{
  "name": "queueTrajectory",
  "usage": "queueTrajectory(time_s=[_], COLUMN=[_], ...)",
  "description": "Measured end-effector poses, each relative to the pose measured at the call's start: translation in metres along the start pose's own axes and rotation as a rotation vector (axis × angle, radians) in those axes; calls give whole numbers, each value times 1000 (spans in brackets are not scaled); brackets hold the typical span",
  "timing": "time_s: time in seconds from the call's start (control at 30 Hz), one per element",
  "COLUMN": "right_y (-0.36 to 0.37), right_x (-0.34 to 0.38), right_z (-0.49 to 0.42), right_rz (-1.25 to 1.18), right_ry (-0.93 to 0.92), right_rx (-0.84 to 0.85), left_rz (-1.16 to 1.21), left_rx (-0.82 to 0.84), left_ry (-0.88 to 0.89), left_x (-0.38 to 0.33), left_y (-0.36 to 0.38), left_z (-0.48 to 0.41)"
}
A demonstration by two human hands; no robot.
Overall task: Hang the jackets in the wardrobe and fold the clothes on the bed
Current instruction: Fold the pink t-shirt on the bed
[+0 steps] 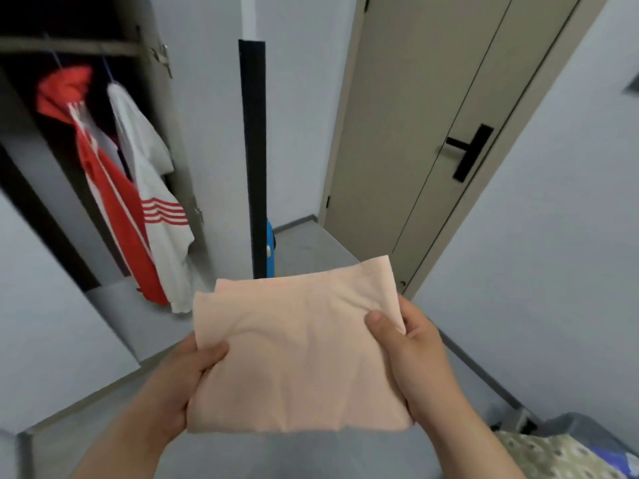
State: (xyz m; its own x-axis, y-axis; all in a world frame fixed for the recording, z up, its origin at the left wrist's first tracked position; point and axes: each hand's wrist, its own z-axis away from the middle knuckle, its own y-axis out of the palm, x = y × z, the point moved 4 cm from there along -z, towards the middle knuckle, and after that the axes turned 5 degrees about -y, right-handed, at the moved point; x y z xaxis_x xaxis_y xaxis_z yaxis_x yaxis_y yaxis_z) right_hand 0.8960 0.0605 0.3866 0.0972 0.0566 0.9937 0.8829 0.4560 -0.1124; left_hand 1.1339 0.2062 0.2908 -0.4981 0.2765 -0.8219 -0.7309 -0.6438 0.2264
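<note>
**Folded pink garment held over the floor, two jackets already hung**

Nearest in view, a folded pink garment (297, 357) is held in the air between both hands, above the grey floor and just left of the bed (553, 458), of which only a patterned corner is seen at the near right. The left hand (176, 385) is clamped on the garment's left edge, thumb on top and fingers hidden beneath. The right hand (418, 354) is closed on the right edge in the same way, its thumb pressed onto the cloth near the far right corner.

The garment is folded to a compact, nearly square packet of several layers. Its slightly longer axis is judged to run left to right, from hand to hand. Its broad face is turned up toward the camera, and its far edge is pointed toward the door (415, 133), with the far right corner held highest.

Farther off on the left, the wardrobe (160, 108) is seen open. A red jacket (114, 202) and a white jacket (155, 209) are hung side by side from its rail (69, 46), touching each other.

The hanging is therefore judged done, as far as can be seen. This garment appears fully folded and remains to be set down. Little of the bed is shown, so it cannot be told whether more clothes are left to fold.
</note>
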Motion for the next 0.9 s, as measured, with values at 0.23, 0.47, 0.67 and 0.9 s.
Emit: queueTrajectory(time_s=[0.23,0.47,0.67,0.9], right_y=[97,208,289,345], right_x=[64,97,140,191], right_z=[-35,-97,-170,-224], right_rz=[-5,88,9,29], right_ry=[-154,-256,-391,-545], right_rx=[203,547,638,601], left_rz=[-191,-196,-265,-194], left_rx=[-286,-711,-864,-872], left_ry=[223,458,639,697], left_x=[-76,-147,-236,-305], left_y=[-65,-133,-167,-202], left_z=[42,47,32,14])
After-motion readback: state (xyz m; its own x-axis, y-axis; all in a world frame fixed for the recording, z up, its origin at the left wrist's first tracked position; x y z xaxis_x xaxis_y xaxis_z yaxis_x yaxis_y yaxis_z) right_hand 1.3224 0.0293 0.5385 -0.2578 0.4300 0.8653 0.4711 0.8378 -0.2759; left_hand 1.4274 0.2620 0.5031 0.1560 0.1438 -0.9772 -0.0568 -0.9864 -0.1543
